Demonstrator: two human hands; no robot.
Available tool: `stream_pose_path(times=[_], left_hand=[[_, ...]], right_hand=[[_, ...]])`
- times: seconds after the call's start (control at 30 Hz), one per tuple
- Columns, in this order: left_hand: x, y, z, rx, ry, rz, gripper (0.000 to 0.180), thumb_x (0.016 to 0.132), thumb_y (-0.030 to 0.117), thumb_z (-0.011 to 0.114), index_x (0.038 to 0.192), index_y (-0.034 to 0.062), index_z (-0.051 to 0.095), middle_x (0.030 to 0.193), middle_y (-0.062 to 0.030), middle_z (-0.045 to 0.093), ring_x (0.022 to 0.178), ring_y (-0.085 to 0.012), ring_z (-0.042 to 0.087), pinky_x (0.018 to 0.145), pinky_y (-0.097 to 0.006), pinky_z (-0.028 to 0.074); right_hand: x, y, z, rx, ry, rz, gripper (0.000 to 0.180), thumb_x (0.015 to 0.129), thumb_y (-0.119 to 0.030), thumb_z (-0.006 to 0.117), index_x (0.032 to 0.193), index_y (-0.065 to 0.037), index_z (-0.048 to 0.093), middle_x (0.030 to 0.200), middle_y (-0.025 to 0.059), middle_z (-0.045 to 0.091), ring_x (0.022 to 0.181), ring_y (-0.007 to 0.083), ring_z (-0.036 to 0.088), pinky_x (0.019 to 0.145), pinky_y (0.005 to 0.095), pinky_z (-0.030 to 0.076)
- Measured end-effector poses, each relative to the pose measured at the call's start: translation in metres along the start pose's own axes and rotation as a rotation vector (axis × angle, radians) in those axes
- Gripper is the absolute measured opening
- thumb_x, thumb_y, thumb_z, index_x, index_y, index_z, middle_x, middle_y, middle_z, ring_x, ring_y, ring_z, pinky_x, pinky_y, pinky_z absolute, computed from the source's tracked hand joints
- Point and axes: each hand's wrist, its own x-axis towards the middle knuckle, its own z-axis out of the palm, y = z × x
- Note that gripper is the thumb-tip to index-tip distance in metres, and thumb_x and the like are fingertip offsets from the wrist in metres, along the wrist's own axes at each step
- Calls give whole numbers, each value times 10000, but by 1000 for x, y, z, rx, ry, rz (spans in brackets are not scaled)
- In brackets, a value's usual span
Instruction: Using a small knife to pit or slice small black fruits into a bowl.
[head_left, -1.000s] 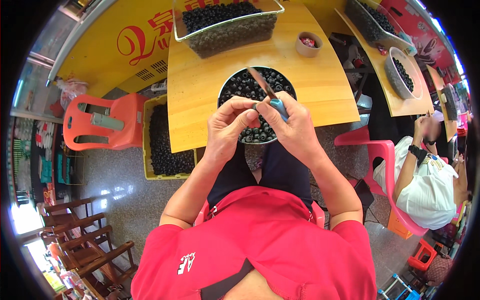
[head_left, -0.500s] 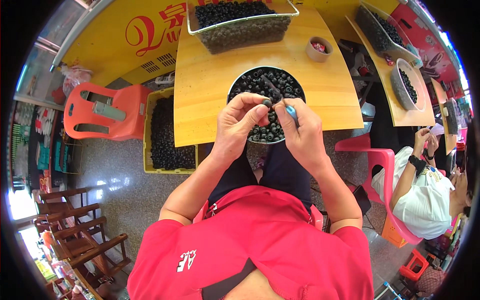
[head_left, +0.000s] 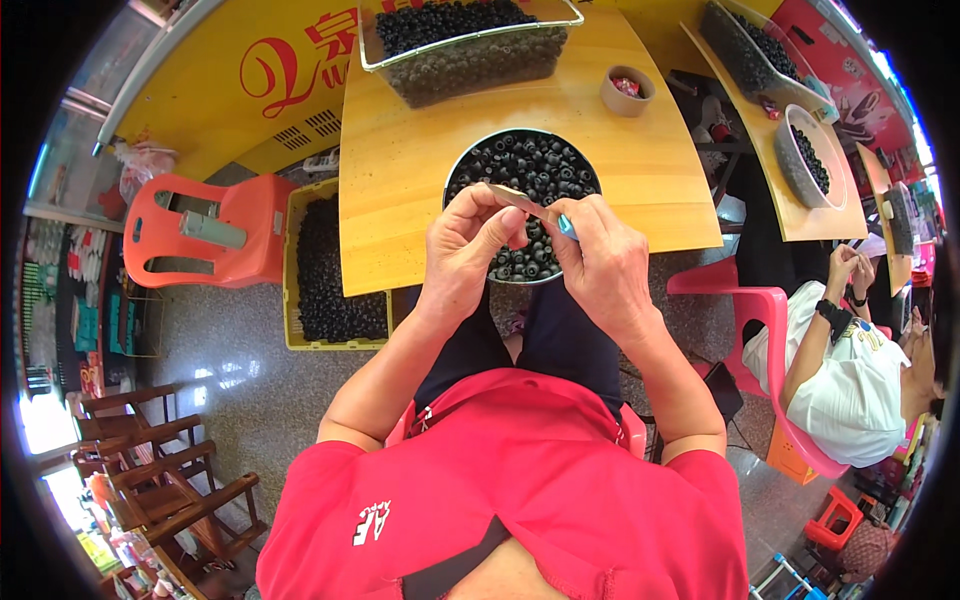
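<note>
My right hand (head_left: 612, 262) is closed around the blue handle of a small knife (head_left: 567, 227). The knife's blade points left and lies against the fingertips of my left hand (head_left: 466, 248). Those fingers are pinched together; a small black round part showed in them a moment ago, and blade and fingers now cover it. Both hands are raised over the near side of a round bowl (head_left: 446, 183), which sits at the table's near edge above my lap. Many small black ring-like parts (head_left: 540, 165) fill it.
On the wooden table (head_left: 400, 200) stand a clear bin (head_left: 475, 70) of black parts and a small round pot (head_left: 628, 92). A yellow crate (head_left: 290, 300) and orange stool (head_left: 165, 230) are at the left. A person in white (head_left: 840, 370) works at the right.
The knife has turned, so its blade now reaches left across my left fingertips instead of pointing away over the bowl. The small black part is now hidden. The view has shifted slightly.
</note>
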Motion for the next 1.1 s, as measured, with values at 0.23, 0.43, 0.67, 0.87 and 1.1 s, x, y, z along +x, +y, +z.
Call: stream_pose_path(times=[0.23, 0.43, 0.67, 0.87, 1.1], left_hand=[[-1, -1, 7, -17, 33, -13, 170, 926, 90, 611, 1063, -5, 577, 904, -53, 609, 756, -114, 550, 704, -237, 443], [1, -3, 5, 16, 3, -11, 157, 927, 79, 605, 1057, -6, 584, 900, -47, 602, 754, -111, 544, 697, -240, 437], [-8, 11, 2, 42, -110, 14, 123, 908, 43, 596, 1005, -33, 596, 933, -105, 571, 738, -131, 557, 665, -242, 454], [-24, 54, -15, 238, -198, 288, 116, 856, -75, 570, 965, -48, 595, 929, -169, 574, 769, -195, 617, 693, -278, 531], [-21, 59, -176, 634, 601, 202, 182, 870, 43, 661, 1039, 7, 604, 911, -34, 626, 767, -93, 582, 731, -225, 475]], right_hand=[[0, -1, -4, -4, -15, 1, 111, 851, -96, 659, 922, -35, 599, 758, 106, 559, 598, 292, 580, 513, 366, 442], [0, 1, -4, -13, -7, -6, 105, 852, -87, 656, 925, -33, 603, 756, 100, 567, 595, 287, 586, 513, 365, 445], [3, 7, 3, 35, -29, -44, 80, 853, -49, 631, 927, -35, 603, 787, 112, 580, 643, 305, 597, 556, 382, 464], [-2, 32, -2, -58, -15, 137, 81, 904, -88, 601, 942, -20, 624, 838, 156, 615, 740, 326, 613, 649, 378, 472], [-3, 36, -9, -46, -45, 214, 103, 915, -90, 601, 929, 11, 614, 800, 163, 595, 693, 307, 583, 636, 356, 453]])
